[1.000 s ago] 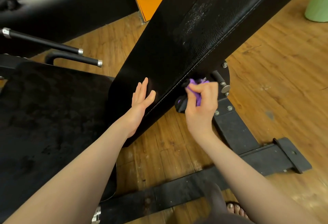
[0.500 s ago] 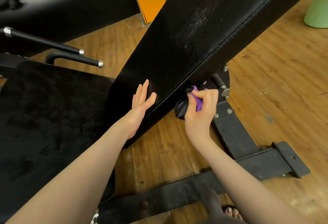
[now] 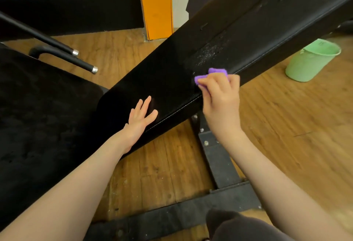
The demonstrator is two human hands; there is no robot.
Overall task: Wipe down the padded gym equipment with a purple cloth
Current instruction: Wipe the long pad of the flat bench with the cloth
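Observation:
A long black padded backrest (image 3: 238,36) slants from the centre up to the top right, with a dusty worn patch near its middle. My left hand (image 3: 140,118) rests flat on its lower end, fingers straight. My right hand (image 3: 221,95) grips a bunched purple cloth (image 3: 214,74) and holds it against the pad's right edge, just below the dusty patch. Most of the cloth is hidden under my fingers. A black padded seat (image 3: 38,116) fills the left side.
A black steel base frame (image 3: 219,160) crosses the wooden floor under the pad. A green bucket (image 3: 311,61) stands at the right. Two black handle bars (image 3: 63,57) jut out at the left, an orange post (image 3: 155,5) stands behind, and my knee (image 3: 238,225) is at the bottom.
My right hand has lifted the cloth from the hinge under the pad up onto the pad's right edge. The view has tilted up. My left hand has stayed flat on the pad.

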